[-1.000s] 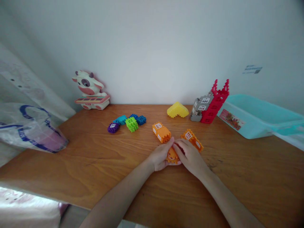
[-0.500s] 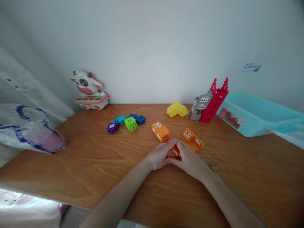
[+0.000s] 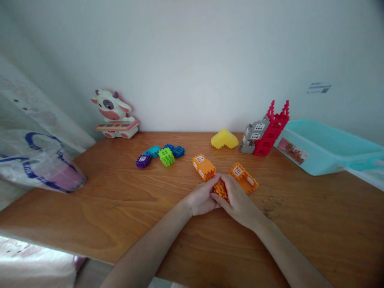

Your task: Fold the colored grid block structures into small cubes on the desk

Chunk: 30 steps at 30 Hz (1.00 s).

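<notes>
Both of my hands meet near the middle of the wooden table (image 3: 120, 208) around a small orange toy block (image 3: 221, 188). My left hand (image 3: 202, 199) pinches it from the left and my right hand (image 3: 238, 200) covers it from the right, fingers curled. Just beyond them lie two more orange blocks with white windows: an orange window block on the left (image 3: 204, 167) and an orange window block on the right (image 3: 243, 178), which touches my right fingers.
A cluster of purple, teal, green and blue blocks (image 3: 159, 155) lies left of centre. A yellow roof piece (image 3: 224, 139) and a grey-and-red block building (image 3: 265, 130) stand at the back. A teal bin (image 3: 327, 148) sits right, a cow toy (image 3: 114, 114) back left, a plastic bag (image 3: 39, 164) far left.
My hands have turned the small orange block between them and shifted it slightly away from me; the fingers closed tighter over it. The other things have not moved.
</notes>
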Available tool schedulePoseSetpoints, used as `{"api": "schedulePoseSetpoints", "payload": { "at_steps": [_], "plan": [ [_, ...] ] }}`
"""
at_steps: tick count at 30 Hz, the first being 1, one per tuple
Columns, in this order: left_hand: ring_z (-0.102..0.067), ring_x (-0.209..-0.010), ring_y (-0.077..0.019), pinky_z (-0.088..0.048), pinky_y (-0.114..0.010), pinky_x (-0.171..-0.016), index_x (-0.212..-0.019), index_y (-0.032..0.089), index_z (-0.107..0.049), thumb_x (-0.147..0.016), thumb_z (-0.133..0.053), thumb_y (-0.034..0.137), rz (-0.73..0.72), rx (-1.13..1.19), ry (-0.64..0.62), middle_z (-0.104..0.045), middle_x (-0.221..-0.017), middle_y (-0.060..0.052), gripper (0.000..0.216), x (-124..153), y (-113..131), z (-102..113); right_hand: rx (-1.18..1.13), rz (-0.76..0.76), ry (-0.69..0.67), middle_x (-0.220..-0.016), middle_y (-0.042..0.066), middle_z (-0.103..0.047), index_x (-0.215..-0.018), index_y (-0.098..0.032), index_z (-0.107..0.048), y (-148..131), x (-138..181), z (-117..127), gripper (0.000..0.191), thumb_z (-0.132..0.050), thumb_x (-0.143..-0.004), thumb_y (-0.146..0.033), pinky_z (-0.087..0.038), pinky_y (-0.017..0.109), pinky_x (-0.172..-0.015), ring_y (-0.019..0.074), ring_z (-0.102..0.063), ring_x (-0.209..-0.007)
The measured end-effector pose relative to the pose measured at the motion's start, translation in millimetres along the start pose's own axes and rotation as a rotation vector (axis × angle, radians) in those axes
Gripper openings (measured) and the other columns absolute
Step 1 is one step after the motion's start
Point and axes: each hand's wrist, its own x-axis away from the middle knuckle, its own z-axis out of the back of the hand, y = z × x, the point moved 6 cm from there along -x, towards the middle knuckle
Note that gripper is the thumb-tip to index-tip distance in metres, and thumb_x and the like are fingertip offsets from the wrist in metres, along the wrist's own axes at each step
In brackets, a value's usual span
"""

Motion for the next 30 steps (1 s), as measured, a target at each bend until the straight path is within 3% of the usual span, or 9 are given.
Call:
{"api": "schedulePoseSetpoints", "payload": {
  "at_steps": [4, 7, 14, 21, 27, 30],
  "plan": [
    [-0.067, -0.083, -0.0174, -0.049, -0.028, -0.082, -0.095, 0.013, -0.068, -0.082, -0.071, 0.048, -0.092, -0.058, 0.008, -0.073, -0.091, -0.009, 0.037, 1.9, -0.1, 0.1, -0.040, 0.023, 0.011, -0.131, 0.012, -0.053, -0.136, -0.026, -0.033, -4.5, 1.4, 2.5, 0.049, -0.056, -0.094, -0.030, -0.045, 0.049, -0.105, 0.0264, -0.052, -0.124],
    [-0.067, -0.081, -0.0170, -0.049, -0.027, -0.081, -0.095, 0.014, -0.068, -0.079, -0.075, 0.048, -0.089, -0.076, 0.030, -0.073, -0.088, -0.008, 0.038, 1.1, -0.3, 2.1, -0.042, 0.032, -0.004, -0.136, 0.013, -0.050, -0.140, -0.025, -0.030, -5.9, 1.5, 4.6, 0.058, -0.061, -0.091, -0.032, -0.043, 0.050, -0.107, 0.0275, -0.050, -0.127],
    [-0.067, -0.088, -0.0184, -0.048, -0.029, -0.087, -0.098, 0.013, -0.070, -0.094, -0.042, 0.062, 0.055, -0.079, -0.032, -0.072, -0.092, -0.010, 0.057, 0.5, 0.1, -1.3, -0.039, -0.042, -0.082, -0.129, 0.011, -0.059, -0.134, -0.025, -0.043, 5.0, 0.3, 0.2, 0.060, -0.070, -0.084, -0.047, -0.048, 0.049, -0.101, 0.0281, -0.057, -0.119],
    [-0.067, -0.088, -0.0183, -0.049, -0.030, -0.086, -0.100, 0.014, -0.068, -0.085, -0.064, 0.055, -0.022, -0.096, -0.016, -0.071, -0.096, -0.009, 0.044, -3.5, -3.1, 6.9, -0.117, -0.083, -0.117, -0.133, 0.012, -0.060, -0.137, -0.026, -0.046, 11.6, -0.1, 4.1, 0.072, -0.076, -0.077, -0.051, -0.048, 0.049, -0.101, 0.0298, -0.058, -0.121],
    [-0.066, -0.086, -0.0147, -0.049, -0.025, -0.078, -0.100, 0.014, -0.070, -0.072, -0.083, 0.040, -0.043, -0.103, -0.100, -0.071, -0.095, -0.007, 0.040, 1.7, 3.5, 7.0, -0.183, -0.090, -0.116, -0.127, 0.008, -0.064, -0.128, -0.026, -0.053, 12.9, -1.1, 6.9, 0.060, -0.078, -0.077, -0.044, -0.049, 0.046, -0.100, 0.0265, -0.061, -0.116],
    [-0.066, -0.082, -0.0149, -0.049, -0.024, -0.073, -0.098, 0.012, -0.070, -0.072, -0.083, 0.040, -0.033, -0.123, -0.105, -0.071, -0.092, -0.008, 0.041, 1.5, 5.2, 11.1, -0.210, -0.074, -0.128, -0.130, 0.009, -0.062, -0.131, -0.026, -0.050, 10.1, -1.7, 6.8, 0.065, -0.079, -0.076, -0.044, -0.049, 0.046, -0.101, 0.0262, -0.060, -0.118]
  ]
}}
